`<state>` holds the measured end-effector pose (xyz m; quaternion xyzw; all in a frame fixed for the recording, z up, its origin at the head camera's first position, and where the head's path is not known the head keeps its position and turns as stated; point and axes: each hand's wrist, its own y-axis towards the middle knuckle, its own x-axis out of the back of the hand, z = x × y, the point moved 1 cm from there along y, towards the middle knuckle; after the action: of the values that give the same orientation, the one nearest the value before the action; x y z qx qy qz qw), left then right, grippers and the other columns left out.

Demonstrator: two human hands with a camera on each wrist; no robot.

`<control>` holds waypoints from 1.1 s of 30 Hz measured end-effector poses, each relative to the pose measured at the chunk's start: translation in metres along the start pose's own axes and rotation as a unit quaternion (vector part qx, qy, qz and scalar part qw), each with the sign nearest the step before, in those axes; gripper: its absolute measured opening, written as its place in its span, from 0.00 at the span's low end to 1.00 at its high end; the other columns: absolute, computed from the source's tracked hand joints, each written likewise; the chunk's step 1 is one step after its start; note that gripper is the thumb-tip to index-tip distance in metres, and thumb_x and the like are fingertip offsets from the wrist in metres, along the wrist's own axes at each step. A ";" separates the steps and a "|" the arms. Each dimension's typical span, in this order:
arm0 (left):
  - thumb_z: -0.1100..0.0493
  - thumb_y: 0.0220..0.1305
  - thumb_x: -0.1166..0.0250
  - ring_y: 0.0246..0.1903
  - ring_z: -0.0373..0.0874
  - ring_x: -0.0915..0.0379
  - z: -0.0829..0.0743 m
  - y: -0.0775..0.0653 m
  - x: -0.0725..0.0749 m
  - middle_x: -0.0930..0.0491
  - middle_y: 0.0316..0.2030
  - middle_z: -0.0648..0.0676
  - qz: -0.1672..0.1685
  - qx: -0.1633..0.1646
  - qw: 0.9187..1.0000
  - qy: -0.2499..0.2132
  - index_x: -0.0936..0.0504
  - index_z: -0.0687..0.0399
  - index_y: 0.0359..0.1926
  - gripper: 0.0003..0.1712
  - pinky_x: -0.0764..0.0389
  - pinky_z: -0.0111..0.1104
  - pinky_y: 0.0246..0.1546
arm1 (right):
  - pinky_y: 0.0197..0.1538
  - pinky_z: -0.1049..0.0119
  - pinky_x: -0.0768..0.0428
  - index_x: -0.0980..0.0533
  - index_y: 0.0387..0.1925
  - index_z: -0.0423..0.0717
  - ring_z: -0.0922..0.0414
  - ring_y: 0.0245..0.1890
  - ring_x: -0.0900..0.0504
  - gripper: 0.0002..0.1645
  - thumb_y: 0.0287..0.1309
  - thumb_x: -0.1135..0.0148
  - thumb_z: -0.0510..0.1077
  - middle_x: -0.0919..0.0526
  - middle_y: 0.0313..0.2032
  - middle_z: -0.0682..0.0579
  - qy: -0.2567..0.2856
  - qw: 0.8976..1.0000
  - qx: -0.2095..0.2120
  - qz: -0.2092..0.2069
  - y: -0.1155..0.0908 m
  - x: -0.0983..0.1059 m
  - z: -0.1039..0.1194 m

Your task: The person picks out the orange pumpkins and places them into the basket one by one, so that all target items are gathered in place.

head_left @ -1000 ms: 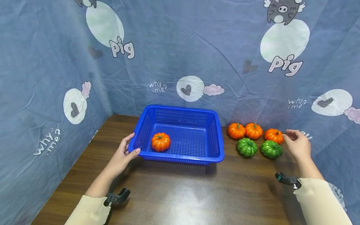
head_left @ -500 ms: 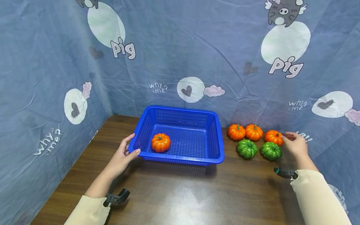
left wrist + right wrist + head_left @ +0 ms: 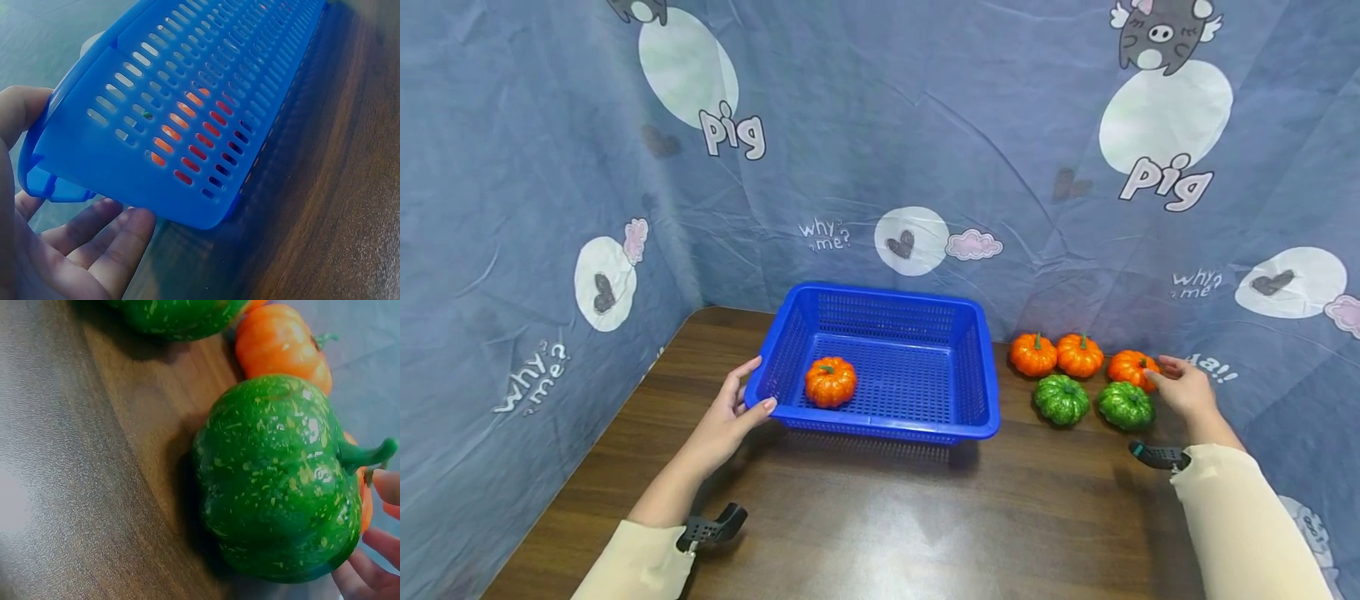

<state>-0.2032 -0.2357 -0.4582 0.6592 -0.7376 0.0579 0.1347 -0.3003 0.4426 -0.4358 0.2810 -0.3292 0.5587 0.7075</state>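
Observation:
My left hand (image 3: 730,408) holds the left front corner of a blue plastic basket (image 3: 880,423), thumb on the rim and fingers against the outer wall. Inside, at the left, sits an orange pumpkin (image 3: 831,382), glimpsed through the slots in the left wrist view. On the right, my right hand (image 3: 1186,390) reaches to another orange pumpkin (image 3: 1129,369), thumb overlapping its right side and the other fingers just beyond. That pumpkin still rests on the table. A green pumpkin (image 3: 275,481) in front of it hides most of it in the right wrist view.
Two more orange pumpkins, one on the left (image 3: 1033,356) and one on the right (image 3: 1080,357), stand by the curtain, with a second green pumpkin (image 3: 1062,400) before them. A blue printed curtain (image 3: 820,167) closes off the back and left of the wooden table (image 3: 880,517).
My right hand has moved a little left, closer over the orange pumpkin's right side. My left hand keeps its hold on the basket, and the pumpkins stay in place.

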 end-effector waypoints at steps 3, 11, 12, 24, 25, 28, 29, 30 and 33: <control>0.56 0.73 0.40 0.58 0.62 0.28 0.001 0.000 0.000 0.36 0.66 0.73 0.000 0.002 1.000 0.001 0.54 0.51 0.78 0.42 0.19 0.35 0.53 | 0.58 0.45 0.27 0.41 0.66 0.20 0.28 0.61 0.32 0.37 0.73 0.50 0.48 0.35 0.61 0.19 0.012 1.000 -0.002 0.017 0.001 -0.002 -0.003; 0.55 0.73 0.39 0.59 0.66 0.29 0.001 0.000 0.000 0.36 0.66 0.73 -0.001 0.007 1.000 0.004 0.54 0.50 0.78 0.43 0.20 0.38 0.54 | 0.39 0.77 0.27 0.42 0.67 0.20 0.46 0.44 0.18 0.37 0.72 0.48 0.47 0.36 0.62 0.19 0.046 0.998 -0.014 0.029 0.004 -0.006 -0.008; 0.55 0.73 0.39 0.59 0.66 0.29 0.001 0.000 0.000 0.36 0.67 0.73 -0.001 0.008 1.000 0.003 0.54 0.50 0.78 0.43 0.20 0.38 0.54 | 0.35 0.80 0.27 0.43 0.67 0.19 0.54 0.38 0.17 0.37 0.72 0.48 0.46 0.37 0.62 0.18 0.059 0.998 -0.017 0.033 0.004 -0.007 -0.009; 0.54 0.73 0.39 0.61 0.67 0.30 0.001 -0.001 0.001 0.38 0.68 0.72 -0.003 0.011 1.000 0.004 0.54 0.50 0.78 0.43 0.21 0.43 0.56 | 0.34 0.78 0.19 0.47 0.70 0.21 0.79 0.26 0.29 0.35 0.72 0.48 0.37 0.40 0.66 0.21 0.175 0.982 -0.061 0.024 0.002 -0.015 -0.008; 0.54 0.73 0.39 0.61 0.67 0.30 0.001 -0.001 0.001 0.38 0.68 0.73 -0.003 0.010 1.000 0.004 0.54 0.50 0.78 0.43 0.21 0.43 0.56 | 0.34 0.79 0.19 0.47 0.70 0.22 0.79 0.26 0.29 0.35 0.72 0.49 0.37 0.40 0.66 0.21 0.180 0.981 -0.064 0.020 0.002 -0.015 -0.008; 0.55 0.73 0.39 0.60 0.67 0.30 0.001 0.000 0.000 0.37 0.67 0.73 -0.003 0.008 1.000 0.003 0.54 0.50 0.78 0.43 0.21 0.41 0.55 | 0.34 0.79 0.19 0.49 0.71 0.22 0.79 0.27 0.30 0.35 0.73 0.51 0.37 0.42 0.66 0.21 0.186 0.980 -0.063 0.024 0.002 -0.014 -0.008; 0.55 0.73 0.39 0.60 0.67 0.30 0.001 0.000 0.000 0.37 0.67 0.73 -0.003 0.007 1.000 0.002 0.54 0.51 0.78 0.43 0.20 0.41 0.55 | 0.34 0.79 0.20 0.50 0.72 0.22 0.80 0.27 0.30 0.35 0.73 0.52 0.38 0.42 0.67 0.21 0.183 0.981 -0.060 0.030 0.002 -0.014 -0.008; 0.55 0.73 0.39 0.60 0.67 0.30 0.001 0.000 0.000 0.37 0.67 0.73 -0.003 0.007 1.000 0.002 0.54 0.51 0.78 0.43 0.20 0.41 0.55 | 0.34 0.80 0.20 0.52 0.72 0.22 0.80 0.27 0.31 0.36 0.74 0.53 0.39 0.43 0.67 0.20 0.180 0.981 -0.058 0.035 0.001 -0.014 -0.008; 0.55 0.73 0.39 0.60 0.67 0.30 0.001 0.000 0.000 0.37 0.67 0.73 -0.002 0.008 1.000 0.001 0.54 0.51 0.78 0.43 0.20 0.40 0.55 | 0.34 0.79 0.21 0.55 0.73 0.23 0.80 0.27 0.31 0.37 0.74 0.55 0.40 0.46 0.67 0.19 0.184 0.980 -0.052 0.049 0.000 -0.013 -0.008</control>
<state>-0.2037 -0.2358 -0.4589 0.6615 -0.7358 0.0639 0.1301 -0.3012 0.4404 -0.4510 0.1199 -0.2351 0.6169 0.7415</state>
